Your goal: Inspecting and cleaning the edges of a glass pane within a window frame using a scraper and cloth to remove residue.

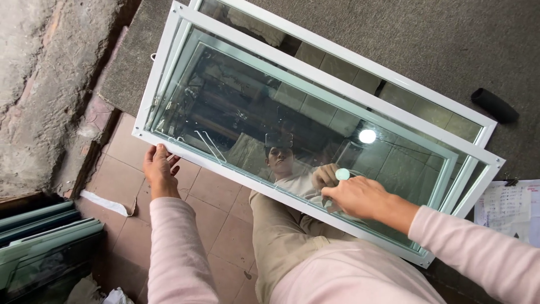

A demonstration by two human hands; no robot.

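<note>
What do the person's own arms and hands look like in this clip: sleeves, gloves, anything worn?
Both arms wear pale pink long sleeves reaching the wrists. The left hand and right hand are bare: no gloves, and no rings or watch that I can make out. The sleeves are plain, without visible markings.

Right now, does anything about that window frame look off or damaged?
Yes. The frame overhangs the grey table's edge at its near-left corner, steadied by the left hand. The glass shows scratch-like marks near that corner. Right hand rests on the glass. No cracks visible.
</note>
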